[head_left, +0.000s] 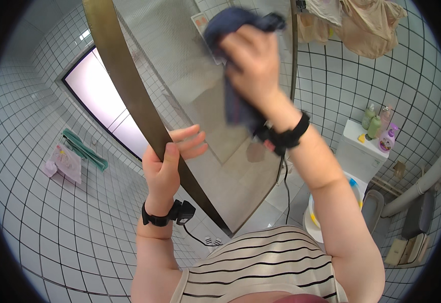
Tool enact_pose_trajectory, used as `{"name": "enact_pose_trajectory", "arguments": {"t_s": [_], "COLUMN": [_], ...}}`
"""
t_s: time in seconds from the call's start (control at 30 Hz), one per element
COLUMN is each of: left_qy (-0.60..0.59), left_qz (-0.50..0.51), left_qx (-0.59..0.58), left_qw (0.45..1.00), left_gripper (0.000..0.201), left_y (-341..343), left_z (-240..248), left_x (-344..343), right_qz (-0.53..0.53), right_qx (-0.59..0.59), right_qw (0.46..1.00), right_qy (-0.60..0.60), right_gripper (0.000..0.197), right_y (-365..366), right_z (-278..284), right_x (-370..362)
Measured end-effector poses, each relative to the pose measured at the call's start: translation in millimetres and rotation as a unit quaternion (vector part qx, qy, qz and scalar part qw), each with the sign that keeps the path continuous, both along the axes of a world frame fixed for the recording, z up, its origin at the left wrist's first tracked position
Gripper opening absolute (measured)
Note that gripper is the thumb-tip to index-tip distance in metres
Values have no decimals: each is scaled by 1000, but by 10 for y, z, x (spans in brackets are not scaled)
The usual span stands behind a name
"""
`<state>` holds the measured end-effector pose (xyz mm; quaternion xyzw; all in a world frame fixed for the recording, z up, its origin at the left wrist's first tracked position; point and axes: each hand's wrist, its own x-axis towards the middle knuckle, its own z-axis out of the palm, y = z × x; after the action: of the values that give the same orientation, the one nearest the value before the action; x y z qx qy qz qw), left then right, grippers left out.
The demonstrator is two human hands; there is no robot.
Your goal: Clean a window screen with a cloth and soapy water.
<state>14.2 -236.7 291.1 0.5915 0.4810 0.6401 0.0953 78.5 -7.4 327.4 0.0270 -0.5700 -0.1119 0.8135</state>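
Observation:
A glass door panel [230, 171] with a brown metal edge frame [121, 65] stands in front of me. My left hand [161, 169] grips this frame around its edge, thumb on the near side and the other fingers reaching past it over the glass. Higher up, my right hand [255, 65] is closed on a dark blue cloth [240, 108], which lies bunched against or close to the glass. Part of the cloth hangs below the hand. Motion smears the right hand and the cloth. Black straps with small devices circle both wrists.
A toilet tank [356, 144] on the right bears several pump bottles [374, 126]. Beige clothes [367, 25] hang at the upper right. Left of the door are a bright window [104, 96] and a green towel [84, 149]. A black cable [287, 192] runs down near the door.

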Motion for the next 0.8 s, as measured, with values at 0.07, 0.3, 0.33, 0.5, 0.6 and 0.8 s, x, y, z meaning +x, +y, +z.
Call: {"name": "enact_pose_trajectory", "arguments": {"t_s": [0.07, 0.3, 0.33, 0.5, 0.6, 0.8], "left_qy": [2, -25, -16, 153, 150, 170], "left_qz": [-4, 54, 48, 168, 174, 203], "left_qx": [-13, -28, -25, 50, 45, 11], "left_qw": [1000, 998, 998, 972, 972, 964], "left_gripper": [34, 24, 24, 13, 8, 5], "left_y": [-9, 150, 131, 144, 163, 101], "left_z": [17, -143, -189, -221, -240, -348], "left_x": [16, -34, -72, -30, -35, -134], "right_qz": [20, 136, 176, 79, 42, 118], "right_qx": [-148, -30, -40, -85, -130, -39], "right_qw": [988, 987, 980, 991, 989, 990], "right_qy": [25, -82, -82, -60, -56, -63], "right_gripper": [33, 37, 37, 34, 35, 51], "right_y": [408, -413, -676, -360, -187, -674], "right_z": [184, 423, 461, 636, 662, 482], "right_x": [41, -27, 28, 174, 192, 202]}}
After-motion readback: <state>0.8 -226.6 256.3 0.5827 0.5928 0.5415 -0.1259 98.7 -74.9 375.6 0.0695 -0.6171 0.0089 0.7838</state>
